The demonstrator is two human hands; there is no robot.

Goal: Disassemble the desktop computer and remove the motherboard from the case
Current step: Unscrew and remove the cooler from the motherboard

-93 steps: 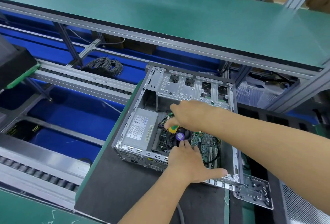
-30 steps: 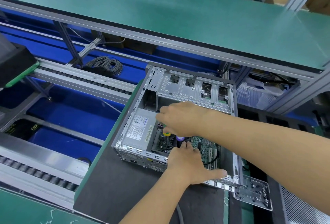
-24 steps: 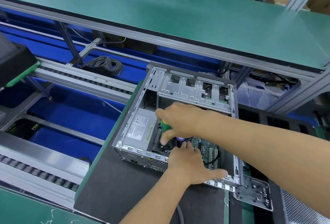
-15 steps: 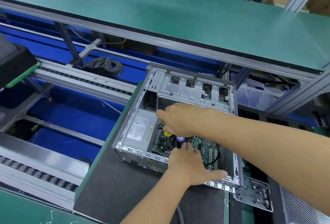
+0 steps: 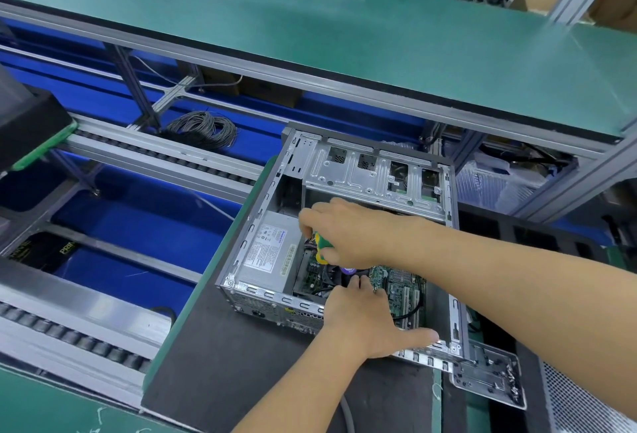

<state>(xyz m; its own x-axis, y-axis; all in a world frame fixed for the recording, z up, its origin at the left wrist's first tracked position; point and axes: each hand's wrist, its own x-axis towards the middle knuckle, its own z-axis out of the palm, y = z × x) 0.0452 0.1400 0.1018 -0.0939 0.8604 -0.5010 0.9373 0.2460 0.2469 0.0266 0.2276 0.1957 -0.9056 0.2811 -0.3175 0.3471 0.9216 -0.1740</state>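
An open grey desktop case (image 5: 262,191) lies on its side on a black mat (image 5: 220,356). Inside it are a silver power supply (image 5: 269,253) at the left and a green motherboard (image 5: 403,291) on the floor. My right hand (image 5: 348,229) grips a green and yellow screwdriver (image 5: 320,248), pointed down into the case beside the power supply. My left hand (image 5: 365,322) rests on the case's near edge, fingers reaching down to the board by a purple part (image 5: 348,270), thumb stretched right along the rim. What those fingertips touch is hidden.
A loose metal bracket (image 5: 489,374) lies at the case's near right corner, and a perforated panel (image 5: 579,405) at the far right. A green shelf (image 5: 344,36) overhangs behind. Roller conveyors (image 5: 79,332) and blue bins (image 5: 138,212) lie to the left, with a cable coil (image 5: 203,129).
My right hand has been twisting the screwdriver in place, its handle showing more and less between the fingers. My left hand and the case have stayed put.
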